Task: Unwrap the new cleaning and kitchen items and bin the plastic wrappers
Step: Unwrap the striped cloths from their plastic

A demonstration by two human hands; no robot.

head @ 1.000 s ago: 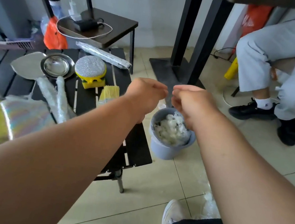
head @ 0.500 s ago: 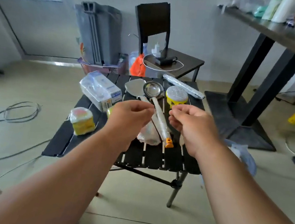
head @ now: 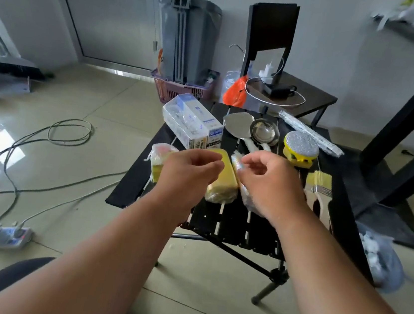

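Now I see both forearms reaching forward over the black slatted folding table (head: 129,186), side by side, backs of the hands up. My left hand (head: 185,177) hovers above the table with loosely curled fingers, thumb and forefinger close together; I cannot tell if any scrap of film sits between them. My right hand (head: 272,188) is the same: fingers loosely curled, the tips near each other, no clear thing in the grasp.

Between the two hands, on the slats, lies a yellow sponge in plastic wrap (head: 223,182), just beyond and below the left fingertips and apart from them. Under the right hand a clear crumpled wrapper (head: 246,200) shows; if the hand touches it I cannot tell. Left of the left hand stands a second wrapped sponge (head: 158,158), yellow with a pink top.

Farther back are a clear box with a blue and white carton (head: 192,122), its print too small to read, a wrapped steel spatula (head: 237,125), a wrapped steel ladle (head: 263,131), a yellow scrubber with a silver pad (head: 299,148) and a long wrapped roll (head: 310,133). Two paint brushes (head: 319,191) lie right of the right hand. On the floor at the right, blurred, stands a grey bin (head: 385,267) with white wrappers inside.
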